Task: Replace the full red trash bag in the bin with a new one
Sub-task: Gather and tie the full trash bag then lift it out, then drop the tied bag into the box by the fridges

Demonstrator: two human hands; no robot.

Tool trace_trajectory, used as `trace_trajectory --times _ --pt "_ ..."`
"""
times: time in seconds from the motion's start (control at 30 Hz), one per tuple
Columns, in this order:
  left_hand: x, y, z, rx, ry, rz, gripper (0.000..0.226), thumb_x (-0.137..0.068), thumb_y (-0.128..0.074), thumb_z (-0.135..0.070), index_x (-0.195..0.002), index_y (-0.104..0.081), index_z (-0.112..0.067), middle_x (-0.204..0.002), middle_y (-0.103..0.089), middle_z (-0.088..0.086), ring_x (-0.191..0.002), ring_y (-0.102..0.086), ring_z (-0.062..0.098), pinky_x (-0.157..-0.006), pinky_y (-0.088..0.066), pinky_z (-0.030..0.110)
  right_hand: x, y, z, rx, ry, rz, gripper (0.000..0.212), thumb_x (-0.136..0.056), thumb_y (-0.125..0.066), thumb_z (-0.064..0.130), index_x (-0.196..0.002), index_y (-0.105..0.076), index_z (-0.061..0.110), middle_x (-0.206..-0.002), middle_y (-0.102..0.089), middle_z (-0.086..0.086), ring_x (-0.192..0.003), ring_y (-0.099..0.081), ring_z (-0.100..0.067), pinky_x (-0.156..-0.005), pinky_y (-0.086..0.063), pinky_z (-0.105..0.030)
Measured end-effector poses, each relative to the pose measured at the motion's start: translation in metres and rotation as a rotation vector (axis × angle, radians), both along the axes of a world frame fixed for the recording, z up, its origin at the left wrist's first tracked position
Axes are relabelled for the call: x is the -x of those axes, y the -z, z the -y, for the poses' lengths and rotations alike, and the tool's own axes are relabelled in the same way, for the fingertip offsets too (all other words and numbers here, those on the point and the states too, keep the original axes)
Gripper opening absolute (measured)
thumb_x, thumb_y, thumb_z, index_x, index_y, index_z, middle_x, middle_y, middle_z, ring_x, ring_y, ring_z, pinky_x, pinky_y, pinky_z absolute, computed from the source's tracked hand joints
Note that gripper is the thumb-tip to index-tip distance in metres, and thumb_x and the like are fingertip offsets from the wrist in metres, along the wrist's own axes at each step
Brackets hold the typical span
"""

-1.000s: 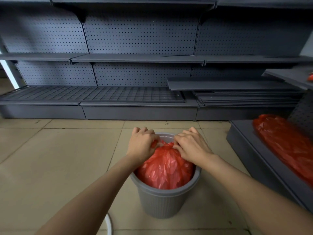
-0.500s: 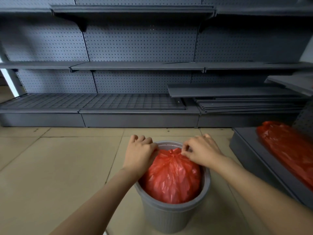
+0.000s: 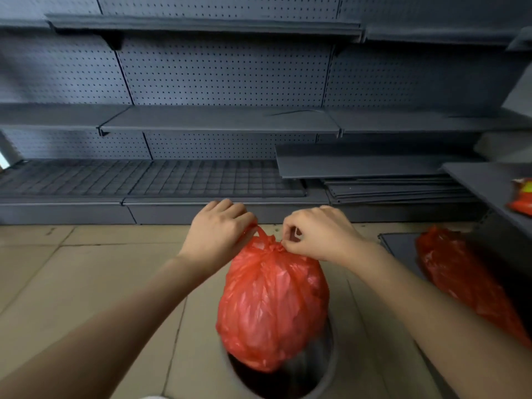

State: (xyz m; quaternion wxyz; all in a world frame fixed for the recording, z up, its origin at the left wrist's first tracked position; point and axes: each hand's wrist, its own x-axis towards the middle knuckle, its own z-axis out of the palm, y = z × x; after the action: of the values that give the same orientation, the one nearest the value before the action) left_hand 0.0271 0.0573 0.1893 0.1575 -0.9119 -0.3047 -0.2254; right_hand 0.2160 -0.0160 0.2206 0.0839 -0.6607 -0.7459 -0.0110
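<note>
The full red trash bag (image 3: 272, 306), knotted at its top, hangs mostly above the grey bin (image 3: 328, 367), its bottom still at the bin's mouth. My left hand (image 3: 218, 231) grips a loop of the bag's top on the left side. My right hand (image 3: 316, 234) pinches the knot from the right. The bin's inside looks dark below the bag. A second red bag (image 3: 463, 280) lies flat on a low grey shelf at the right.
Bare grey pegboard shelving (image 3: 218, 119) runs along the back wall, with loose shelf boards (image 3: 374, 165) stacked at the right. A side shelf (image 3: 489, 180) at the right holds a red and yellow packet (image 3: 522, 197). Beige floor tiles surround the bin.
Both hands have risen with the bag's top, and the red bag has come up out of the bin, where it sat before.
</note>
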Motion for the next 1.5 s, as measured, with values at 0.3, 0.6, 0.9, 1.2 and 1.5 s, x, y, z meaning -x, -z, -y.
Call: trace_trajectory --times 0.3,0.6,0.9,1.2,1.5 --pt "-0.008 -0.24 0.009 0.234 -0.037 0.063 0.028 -0.084 -0.044 -0.041 -0.083 -0.064 -0.022 -0.075 -0.062 -0.004 -0.072 -0.059 0.021 -0.061 -0.048 0.032 0.003 -0.232 0.019 -0.026 0.015 -0.091 0.01 -0.081 -0.058 0.036 -0.083 -0.065 0.029 -0.095 -0.065 0.013 -0.093 -0.06 -0.009 -0.085 -0.036 -0.029" --pt "-0.031 -0.471 0.059 0.406 0.108 0.185 0.021 -0.082 -0.046 -0.038 -0.087 -0.062 -0.025 -0.081 -0.062 -0.007 -0.081 -0.058 0.017 -0.065 -0.047 0.032 0.018 -0.446 0.088 -0.198 0.262 -0.121 0.01 -0.07 -0.062 0.036 -0.07 -0.063 0.026 -0.075 -0.066 0.008 -0.073 -0.065 -0.016 -0.07 -0.043 -0.031" --pt "-0.049 -0.612 0.18 0.324 0.581 0.153 0.029 -0.08 -0.04 -0.042 -0.084 -0.063 -0.025 -0.075 -0.06 -0.007 -0.072 -0.055 0.018 -0.065 -0.043 0.03 0.047 -0.575 0.247 -0.383 0.552 0.021 0.01 -0.066 -0.059 0.034 -0.064 -0.064 0.026 -0.071 -0.063 0.006 -0.068 -0.061 -0.016 -0.072 -0.043 -0.032" --pt "-0.071 -0.657 0.407 0.351 1.076 0.188 0.022 -0.082 -0.046 -0.039 -0.085 -0.064 -0.026 -0.08 -0.064 -0.01 -0.077 -0.057 0.014 -0.071 -0.043 0.028 0.094 -0.626 0.506 -0.376 0.98 0.176 0.015 -0.075 -0.055 0.039 -0.071 -0.064 0.028 -0.08 -0.063 0.008 -0.075 -0.06 -0.016 -0.079 -0.038 -0.034" --pt "-0.049 -0.666 0.704 0.396 1.489 0.2 0.022 -0.081 -0.047 -0.04 -0.084 -0.063 -0.026 -0.08 -0.064 -0.007 -0.078 -0.058 0.02 -0.073 -0.044 0.034 0.198 -0.647 0.805 -0.335 1.41 0.351 0.011 -0.072 -0.062 0.036 -0.071 -0.065 0.025 -0.078 -0.064 0.006 -0.073 -0.062 -0.017 -0.074 -0.032 -0.032"
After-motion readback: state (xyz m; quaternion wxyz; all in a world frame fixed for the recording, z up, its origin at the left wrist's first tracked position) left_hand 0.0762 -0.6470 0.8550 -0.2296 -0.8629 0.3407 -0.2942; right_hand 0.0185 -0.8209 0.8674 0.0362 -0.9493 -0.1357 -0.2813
